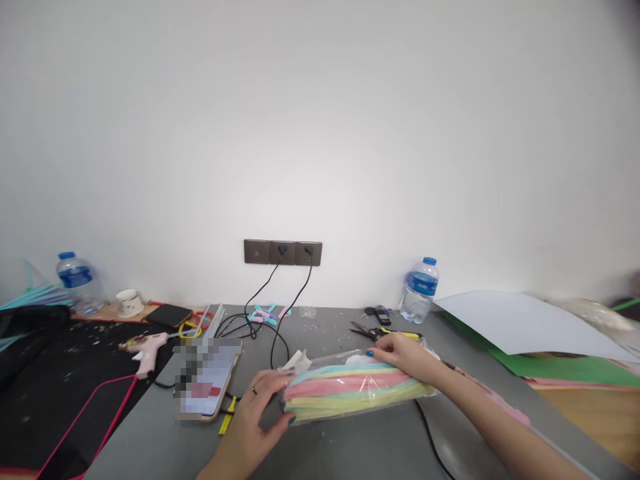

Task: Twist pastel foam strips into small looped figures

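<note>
Packet (350, 390) of coloured strips, in clear film, is found lying flat on the grey surface (350, 453), directly before the person. Its left end is grasped by the left hand (260, 413), the fingers (289, 419) being curled round the film. The right hand (405, 357) is laid over the top of the right half, fingers extended; whether the thumb grips underneath cannot be told.

The film is judged slippery and the contents limp. Both ends are best supported, and the packet is best held level on the surface so that the strips are not bent.

A phone (207, 380) is noted just beside the left hand. Black cables (280, 320) are seen running from the wall socket (283, 253) down behind the packet, and one cable (425, 420) passes out beneath its right end; snagging is considered possible. Scissors (373, 330) are noted just behind the right hand. A glue gun (147, 347) is lying on a black mat (65, 393) to the left, well apart. A water bottle (420, 290) and paper sheets (525, 320) are recorded to the right.
</note>
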Motion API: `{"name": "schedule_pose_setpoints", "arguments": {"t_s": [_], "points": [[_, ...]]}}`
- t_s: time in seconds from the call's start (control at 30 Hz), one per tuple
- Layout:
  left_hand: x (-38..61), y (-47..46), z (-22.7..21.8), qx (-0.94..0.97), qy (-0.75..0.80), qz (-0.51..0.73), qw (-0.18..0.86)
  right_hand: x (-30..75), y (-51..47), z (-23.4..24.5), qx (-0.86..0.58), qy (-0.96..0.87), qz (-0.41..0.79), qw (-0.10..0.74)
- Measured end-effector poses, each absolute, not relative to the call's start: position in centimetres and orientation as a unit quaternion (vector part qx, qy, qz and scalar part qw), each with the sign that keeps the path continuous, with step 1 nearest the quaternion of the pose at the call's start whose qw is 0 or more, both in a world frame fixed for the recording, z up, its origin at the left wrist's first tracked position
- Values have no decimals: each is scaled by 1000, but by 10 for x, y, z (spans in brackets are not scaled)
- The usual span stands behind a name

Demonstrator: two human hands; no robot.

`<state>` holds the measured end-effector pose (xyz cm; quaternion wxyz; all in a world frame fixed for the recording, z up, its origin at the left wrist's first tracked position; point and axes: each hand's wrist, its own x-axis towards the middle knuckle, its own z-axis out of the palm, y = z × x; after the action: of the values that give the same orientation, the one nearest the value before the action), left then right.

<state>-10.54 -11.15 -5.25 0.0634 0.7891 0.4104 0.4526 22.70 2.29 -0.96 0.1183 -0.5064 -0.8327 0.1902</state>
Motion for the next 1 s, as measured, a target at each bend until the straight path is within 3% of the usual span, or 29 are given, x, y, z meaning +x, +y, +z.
{"name": "schedule_pose_setpoints", "arguments": {"t_s": [0.2,0.53,1.0], "points": [[-105,-117,-54,745,494,409,185,225,14,0,-521,-826,185,112],[-104,-102,-68,562,440,453,533,218,-1,-3,-545,-818,132,128],[-103,-97,-58,477,532,542,443,222,-8,5,-554,-817,102,122]]}}
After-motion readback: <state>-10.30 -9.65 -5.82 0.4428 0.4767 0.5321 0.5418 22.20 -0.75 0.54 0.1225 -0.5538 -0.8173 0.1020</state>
